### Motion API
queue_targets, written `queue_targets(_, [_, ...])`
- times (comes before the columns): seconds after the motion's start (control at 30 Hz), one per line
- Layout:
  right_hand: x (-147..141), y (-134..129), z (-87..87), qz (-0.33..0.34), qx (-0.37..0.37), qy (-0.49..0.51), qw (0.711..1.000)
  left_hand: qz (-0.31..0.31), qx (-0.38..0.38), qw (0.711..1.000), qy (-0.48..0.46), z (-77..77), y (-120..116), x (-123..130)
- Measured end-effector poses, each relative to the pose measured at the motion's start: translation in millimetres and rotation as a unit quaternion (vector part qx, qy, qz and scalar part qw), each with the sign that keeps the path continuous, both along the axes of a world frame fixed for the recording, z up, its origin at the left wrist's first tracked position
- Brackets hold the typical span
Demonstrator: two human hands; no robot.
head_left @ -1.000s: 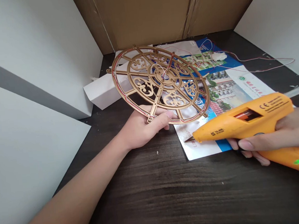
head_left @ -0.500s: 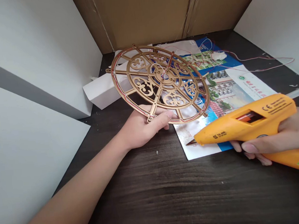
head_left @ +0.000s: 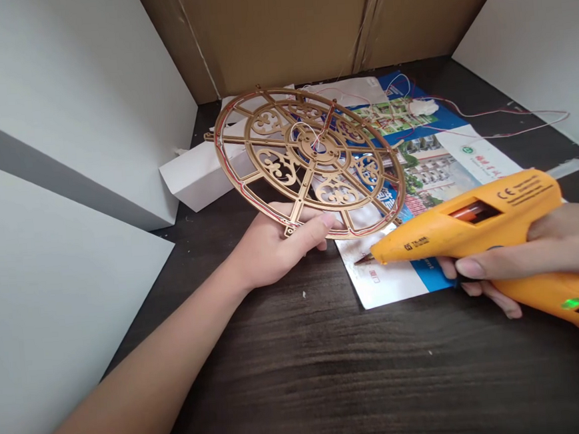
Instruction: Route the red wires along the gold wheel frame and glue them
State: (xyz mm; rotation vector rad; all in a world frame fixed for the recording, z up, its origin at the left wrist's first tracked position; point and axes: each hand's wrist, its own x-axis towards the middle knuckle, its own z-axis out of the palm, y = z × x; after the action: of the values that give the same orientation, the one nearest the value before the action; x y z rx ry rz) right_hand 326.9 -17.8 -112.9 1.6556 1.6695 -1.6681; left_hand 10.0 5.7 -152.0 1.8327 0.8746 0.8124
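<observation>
A round gold openwork frame (head_left: 296, 211) with scroll patterns is held tilted above the table. My left hand (head_left: 276, 245) grips its near rim, thumb on top and fingers beneath. Thin red and white wires (head_left: 235, 174) run along the outer ring, and a white wire loops at the hub. In my right hand (head_left: 537, 251) is a yellow hot glue gun (head_left: 470, 223), its handle wrapped by my fingers. A green light glows near its red switch. The dark nozzle points left, over the booklet's near corner, below and apart from the frame's rim.
A printed booklet (head_left: 470, 156) lies under the frame on the dark wood table (head_left: 302, 376). Loose wires (head_left: 512, 112) trail across its far right. Left of it lies a white box (head_left: 201, 177). White panels (head_left: 63, 275) and a brown cardboard wall (head_left: 279, 30) enclose the table.
My right hand has brought the glue gun slightly up and to the left, nearer the frame. My left hand and the frame have hardly moved.
</observation>
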Motion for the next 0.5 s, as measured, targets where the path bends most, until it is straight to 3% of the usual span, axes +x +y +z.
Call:
queue_targets(0.23, [3.7, -2.6, -1.2, -0.026, -0.007, 0.013, 1.000, 0.000, 0.000, 1.000, 0.002, 0.0, 0.0, 1.1])
queue_targets(0.5, [2.7, 0.7, -1.6, 0.003, -0.010, -0.003, 1.000, 0.001, 0.000, 1.000, 0.002, -0.3, 0.0, -1.3])
